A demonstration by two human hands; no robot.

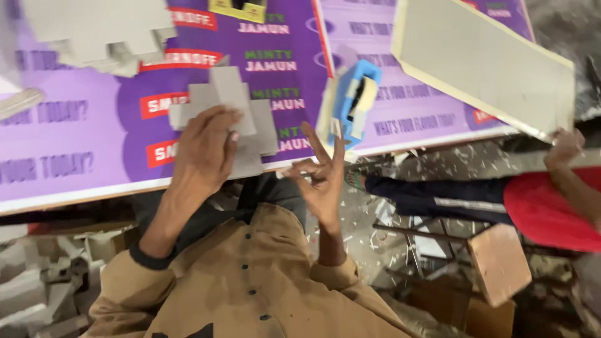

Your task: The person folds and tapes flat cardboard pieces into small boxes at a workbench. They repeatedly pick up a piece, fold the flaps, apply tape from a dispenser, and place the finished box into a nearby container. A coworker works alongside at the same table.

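Note:
My left hand (203, 150) presses down on a grey die-cut cardboard piece (231, 103) with stepped edges, which lies on the purple printed sheet (94, 156) covering the table. My right hand (320, 178) is raised just off the table's front edge. Its thumb and forefinger touch in a pinch and the other fingers are spread upward. Whether anything thin is pinched I cannot tell. A blue tape dispenser (354, 100) stands just beyond the right hand's fingertips.
A stack of grey cardboard pieces (100, 31) lies at the back left. At the right, another person in a red top (544, 209) holds a large beige board (488, 62) with one hand (563, 147). Grey scraps (37, 281) and a wooden stool (498, 263) are on the floor.

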